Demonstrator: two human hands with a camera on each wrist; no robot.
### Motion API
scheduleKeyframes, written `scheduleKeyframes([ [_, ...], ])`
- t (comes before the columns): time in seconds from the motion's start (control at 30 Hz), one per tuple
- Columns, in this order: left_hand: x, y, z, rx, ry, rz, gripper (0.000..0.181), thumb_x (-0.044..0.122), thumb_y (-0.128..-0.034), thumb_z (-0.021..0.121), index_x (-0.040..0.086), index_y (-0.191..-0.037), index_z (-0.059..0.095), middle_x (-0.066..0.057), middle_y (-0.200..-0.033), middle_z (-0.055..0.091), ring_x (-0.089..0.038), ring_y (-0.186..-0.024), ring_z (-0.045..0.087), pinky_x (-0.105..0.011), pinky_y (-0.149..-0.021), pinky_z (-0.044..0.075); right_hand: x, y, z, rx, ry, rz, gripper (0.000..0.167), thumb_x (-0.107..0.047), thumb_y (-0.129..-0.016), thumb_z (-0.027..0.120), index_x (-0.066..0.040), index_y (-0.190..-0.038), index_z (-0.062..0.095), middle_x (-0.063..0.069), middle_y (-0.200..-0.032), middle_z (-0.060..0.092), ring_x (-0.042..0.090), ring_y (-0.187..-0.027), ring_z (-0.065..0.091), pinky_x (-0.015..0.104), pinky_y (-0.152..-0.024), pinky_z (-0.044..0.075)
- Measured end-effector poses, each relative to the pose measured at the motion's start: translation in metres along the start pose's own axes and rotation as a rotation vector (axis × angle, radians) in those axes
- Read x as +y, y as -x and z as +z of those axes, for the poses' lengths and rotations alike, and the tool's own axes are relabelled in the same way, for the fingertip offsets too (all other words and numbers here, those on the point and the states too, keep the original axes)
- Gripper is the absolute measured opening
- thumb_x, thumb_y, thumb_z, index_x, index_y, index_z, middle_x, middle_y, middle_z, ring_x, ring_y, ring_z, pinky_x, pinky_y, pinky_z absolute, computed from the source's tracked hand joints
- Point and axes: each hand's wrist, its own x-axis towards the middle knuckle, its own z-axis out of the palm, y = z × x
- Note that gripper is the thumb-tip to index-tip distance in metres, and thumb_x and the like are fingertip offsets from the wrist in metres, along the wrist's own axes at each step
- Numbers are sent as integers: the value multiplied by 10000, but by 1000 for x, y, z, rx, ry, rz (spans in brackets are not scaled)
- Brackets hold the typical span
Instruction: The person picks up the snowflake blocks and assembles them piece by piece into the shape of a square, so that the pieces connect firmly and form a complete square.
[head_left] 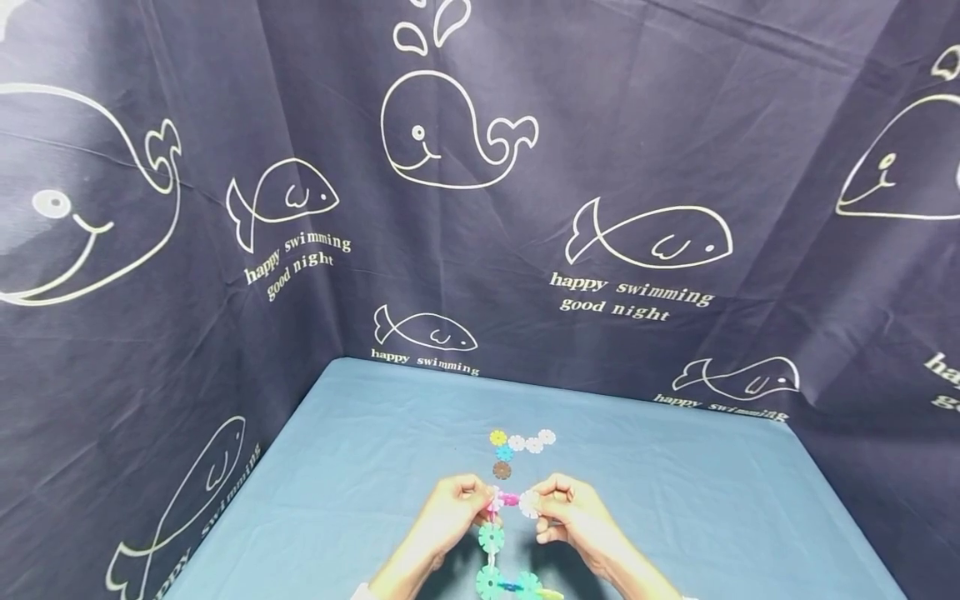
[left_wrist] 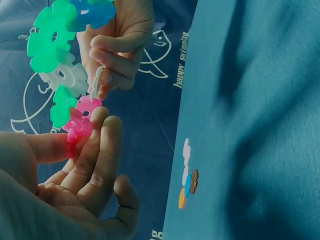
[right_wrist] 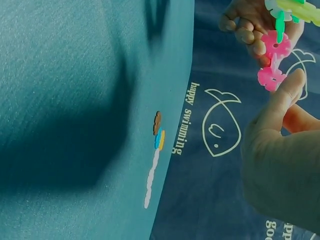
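the left hand [head_left: 452, 510] pinches a pink bit [left_wrist: 80, 127] of the chain [head_left: 489, 583] and the right hand [head_left: 576, 512] pinches a white bit [head_left: 529, 503], another pink bit [head_left: 511, 499] between their fingers. green bits [head_left: 491, 537] sit nearer the person than the left fingers. past the fingers, a brown bit [head_left: 502, 471], blue bit [head_left: 505, 452], yellow bit [head_left: 498, 437] and three white bits [head_left: 533, 445] lie on the table [head_left: 360, 467].

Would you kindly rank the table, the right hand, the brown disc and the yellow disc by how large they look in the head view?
1. Table
2. Right hand
3. Brown disc and yellow disc: they look about alike, so I leave them unranked.
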Motion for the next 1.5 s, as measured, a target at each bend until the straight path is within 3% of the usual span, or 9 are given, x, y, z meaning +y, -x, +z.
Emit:
scheduleKeyframes([
  [0.4, -2, 4, 6, 57, 49, 9, 191, 83, -969, 621, -68, -866, 674, -112, -679, 698, -195, -643, 704, -289, -695, 544, 4, -4, 7, 24, -40, -17, 87, 56, -935, 622, 72, -1014, 653, 31, -759, 669, 115, -623, 672, 287, -658, 603],
  [0.73, -2, 5, 3, 28, 130, 1, 219, 75, -985, 595, -117, -897, 653, -159, -684, 702, -146, -604, 689, -239, -603, 543, 2, -7, 12, -3, -66, -12, 80, 60, -949, 604, 50, -1012, 654, 39, -787, 664, 114, -651, 674, 293, -677, 605],
  [0.87, 1, 5, -1, 32, 125, -7, 217, 104, -989, 604, -81, -893, 664, -146, -693, 712, -146, -619, 696, -229, -599, 536, -4, -9, 16, -27, -13, -33, 70, 35, -946, 621, 59, -1011, 632, 35, -779, 646, 118, -651, 663, 316, -673, 609],
  [1.0, 0, 3, -14, 53, 56, 8, 226, 140, -992, 613, -67, -940, 688, -157, -734, 726, -184, -661, 707, -273, -689, 543, -9, -24, 16, -97, 81, -28, 113, -17, -963, 623, 67, -1036, 606, 35, -812, 631, 147, -677, 655, 376, -694, 613],
  [1.07, -2, 2, -22, 73, 32, 11, 237, 145, -996, 609, -74, -953, 687, -150, -746, 730, -193, -676, 708, -298, -709, 548, -9, -37, 15, -112, 167, -33, 162, -89, -995, 619, 64, -1045, 614, 47, -836, 624, 173, -705, 651, 408, -695, 612],
  [1.13, -4, 1, -29, 97, 18, 3, 246, 150, -997, 614, -80, -943, 685, -137, -751, 733, -180, -682, 703, -296, -709, 550, -6, -51, 11, -100, 330, -87, 205, -137, -1019, 600, 65, -1031, 633, 87, -851, 628, 208, -726, 647, 423, -664, 610],
  [1.33, -10, 2, -47, 137, 33, -41, 244, 143, -991, 619, -89, -940, 677, -121, -755, 737, -115, -643, 667, -267, -635, 529, 14, -90, 0, -9, 1020, -337, 77, -101, -965, 673, -65, -900, 694, 28, -800, 661, 158, -705, 598, 315, -615, 520],
  [1.4, -11, 3, -50, 142, 34, -49, 246, 148, -993, 619, -85, -937, 673, -119, -757, 738, -109, -631, 656, -262, -617, 518, 21, -99, -2, -11, 1138, -404, 38, -82, -924, 722, -89, -897, 697, -5, -825, 654, 139, -736, 593, 314, -660, 509],
  [1.5, -12, 6, -53, 149, 32, -52, 236, 147, -994, 612, -72, -930, 671, -116, -763, 739, -111, -623, 640, -254, -603, 507, 31, -107, -5, -18, 1230, -489, 85, -50, -880, 766, -75, -936, 708, 30, -859, 620, 179, -763, 613, 365, -690, 536],
])
